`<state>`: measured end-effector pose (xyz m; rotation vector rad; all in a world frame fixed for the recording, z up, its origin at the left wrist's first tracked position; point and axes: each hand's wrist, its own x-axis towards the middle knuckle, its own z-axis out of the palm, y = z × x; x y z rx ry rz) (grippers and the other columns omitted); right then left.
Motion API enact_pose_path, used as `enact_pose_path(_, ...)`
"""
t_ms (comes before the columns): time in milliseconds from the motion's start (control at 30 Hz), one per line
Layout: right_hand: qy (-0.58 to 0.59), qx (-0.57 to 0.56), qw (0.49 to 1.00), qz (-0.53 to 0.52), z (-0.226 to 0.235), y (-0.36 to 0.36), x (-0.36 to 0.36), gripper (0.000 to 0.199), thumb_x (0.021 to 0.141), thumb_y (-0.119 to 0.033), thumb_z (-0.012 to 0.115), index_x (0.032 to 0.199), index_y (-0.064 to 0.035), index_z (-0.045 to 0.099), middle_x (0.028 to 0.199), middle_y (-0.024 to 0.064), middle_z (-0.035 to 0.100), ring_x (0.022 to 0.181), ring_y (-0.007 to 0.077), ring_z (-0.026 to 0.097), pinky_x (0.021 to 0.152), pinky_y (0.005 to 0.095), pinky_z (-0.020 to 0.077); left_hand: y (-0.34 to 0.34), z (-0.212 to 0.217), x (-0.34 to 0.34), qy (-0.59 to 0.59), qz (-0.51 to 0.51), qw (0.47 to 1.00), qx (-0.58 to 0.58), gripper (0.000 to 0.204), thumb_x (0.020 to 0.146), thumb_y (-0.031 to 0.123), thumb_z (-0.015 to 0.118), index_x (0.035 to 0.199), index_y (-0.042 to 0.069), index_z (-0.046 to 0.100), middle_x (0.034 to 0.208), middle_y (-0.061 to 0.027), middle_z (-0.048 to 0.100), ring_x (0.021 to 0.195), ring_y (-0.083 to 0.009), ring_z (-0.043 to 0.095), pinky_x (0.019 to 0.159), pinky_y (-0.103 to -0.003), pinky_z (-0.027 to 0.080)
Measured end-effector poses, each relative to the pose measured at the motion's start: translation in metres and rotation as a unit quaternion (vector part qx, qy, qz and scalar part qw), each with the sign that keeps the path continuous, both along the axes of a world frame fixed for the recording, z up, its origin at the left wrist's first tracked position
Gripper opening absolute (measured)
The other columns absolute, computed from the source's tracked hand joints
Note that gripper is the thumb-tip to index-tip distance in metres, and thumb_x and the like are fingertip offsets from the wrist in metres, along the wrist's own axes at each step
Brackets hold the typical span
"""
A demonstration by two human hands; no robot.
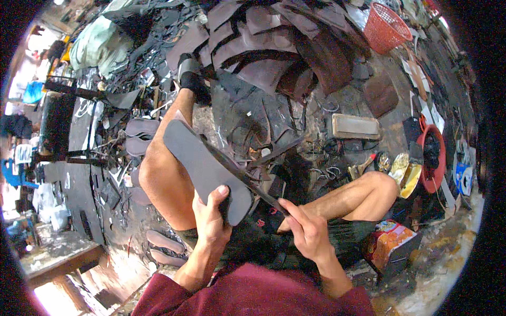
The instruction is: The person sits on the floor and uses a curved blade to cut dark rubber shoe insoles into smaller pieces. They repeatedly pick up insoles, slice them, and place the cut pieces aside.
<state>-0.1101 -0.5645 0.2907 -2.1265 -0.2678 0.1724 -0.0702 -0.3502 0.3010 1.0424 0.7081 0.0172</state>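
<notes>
A grey shoe sole [203,166] is tilted above my lap, its far end over my left knee. My left hand [210,216] is closed on its near end, with the thumb pressed on the flat face. A dark, narrow strip [271,200] runs along the sole's right edge. My right hand [310,231] is closed on the near end of this strip, its fingers pinched together. Whether the strip is a knife blade or a piece of sole material, I cannot tell. The fingers under the sole are hidden.
Dark sheets [274,47] are piled on the floor ahead. On the right are a whetstone-like block [356,127], a red basket [387,29] and a red basin [433,158]. Loose soles [142,129] and scraps lie left. A wooden bench [63,258] stands at lower left.
</notes>
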Motion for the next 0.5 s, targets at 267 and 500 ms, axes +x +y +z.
enact_pose_path(267,-0.026,0.059,0.995,0.076,-0.026,0.071,0.083,0.038,0.097,-0.024,0.055,0.136,-0.0224,0.054,0.107,0.0124,0.07,0.085,0.0321,0.07,0.065,0.0428,0.0559,0.031,-0.005,-0.025,0.034,-0.101,0.994,0.028,0.062,0.069,0.015,0.079,0.123,0.0,0.051,0.106,-0.0096,0.062,0.096,-0.0222,0.062,0.086,-0.036,0.053)
enact_pose_path(500,-0.116,0.153,0.981,0.0,-0.028,0.136,0.117,0.035,0.1,-0.028,0.052,0.134,-0.0201,0.057,0.111,0.0092,0.07,0.088,0.0308,0.069,0.069,0.0407,0.0559,0.057,0.008,-0.03,-0.03,-0.291,0.953,0.079,0.077,0.073,0.023,0.085,0.135,-0.001,0.045,0.12,-0.0116,0.06,0.104,-0.0211,0.061,0.095,-0.037,0.048)
